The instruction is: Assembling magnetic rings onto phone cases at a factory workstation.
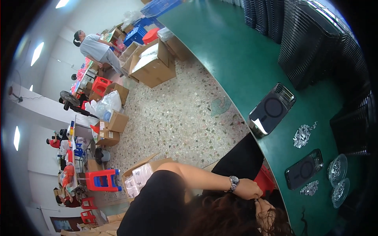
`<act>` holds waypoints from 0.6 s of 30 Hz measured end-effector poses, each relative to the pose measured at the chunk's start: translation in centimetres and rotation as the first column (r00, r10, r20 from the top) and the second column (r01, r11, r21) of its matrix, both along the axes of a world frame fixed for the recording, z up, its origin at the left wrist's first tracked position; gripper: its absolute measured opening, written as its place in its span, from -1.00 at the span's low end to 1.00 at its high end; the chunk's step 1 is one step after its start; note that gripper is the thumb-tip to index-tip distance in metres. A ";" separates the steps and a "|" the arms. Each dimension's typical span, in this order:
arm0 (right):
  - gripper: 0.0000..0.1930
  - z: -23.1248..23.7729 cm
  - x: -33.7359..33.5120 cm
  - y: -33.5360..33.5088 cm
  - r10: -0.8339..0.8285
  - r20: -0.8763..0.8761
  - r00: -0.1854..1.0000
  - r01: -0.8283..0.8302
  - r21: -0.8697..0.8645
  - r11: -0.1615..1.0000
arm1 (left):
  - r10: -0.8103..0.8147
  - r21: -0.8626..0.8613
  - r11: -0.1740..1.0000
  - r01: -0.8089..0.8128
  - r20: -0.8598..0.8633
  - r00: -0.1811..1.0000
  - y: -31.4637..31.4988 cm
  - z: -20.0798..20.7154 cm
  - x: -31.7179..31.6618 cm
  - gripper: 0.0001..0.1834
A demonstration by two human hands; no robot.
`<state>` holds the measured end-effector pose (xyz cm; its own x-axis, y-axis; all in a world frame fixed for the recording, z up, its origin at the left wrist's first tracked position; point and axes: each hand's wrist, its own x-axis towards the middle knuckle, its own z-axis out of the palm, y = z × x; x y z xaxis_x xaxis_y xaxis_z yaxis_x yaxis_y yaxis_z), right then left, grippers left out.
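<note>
My left hand (247, 189), with a metal watch on its wrist, is closed with the fingertips pinched. Right against it, my right hand (264, 211) is closed too, partly covered by dark hair. The fingertips meet over my lap, beside the table edge; whatever they pinch is too small or hidden to name. On the green table (220, 43) lies a dark phone case (304, 169) with a ring mark. Farther off, a stack of similar phone cases (272, 108) sits by the edge. Small silvery metal parts (302, 136) lie in a heap, and another heap of metal parts (310, 188) is near the single case.
Two clear round dishes (337, 169) hold small metal parts. Tall stacks of black trays (305, 43) line the table's far side. A red stool (103, 180), an open carton (138, 179) and other cartons (155, 65) stand on the speckled floor. A person (96, 49) stands farther back.
</note>
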<state>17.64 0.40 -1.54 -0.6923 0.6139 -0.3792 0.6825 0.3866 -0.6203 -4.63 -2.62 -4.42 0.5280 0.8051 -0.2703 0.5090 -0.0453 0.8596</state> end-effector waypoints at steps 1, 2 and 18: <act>-0.70 0.8 -0.1 0.4 0.035 0.023 0.999 -0.035 -0.008 0.999 | 0.013 -0.033 0.999 -0.011 0.057 0.998 0.1 -0.1 0.1 -0.80; -0.69 1.2 -0.1 0.5 0.068 0.046 0.997 -0.068 -0.017 0.998 | 0.011 -0.033 0.999 -0.009 0.051 0.999 0.3 -0.1 0.2 -0.80; -0.75 -2.4 1.6 -0.9 0.067 0.253 0.965 -0.039 -0.115 0.993 | -0.142 0.096 0.984 0.153 -0.111 0.984 0.7 0.0 2.1 -0.80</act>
<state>19.26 -0.49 -3.94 -0.5939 0.5248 -0.6098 0.8042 0.3668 -0.4677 -2.51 -1.90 -4.46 0.6169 0.7467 -0.2486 0.5756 -0.2127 0.7896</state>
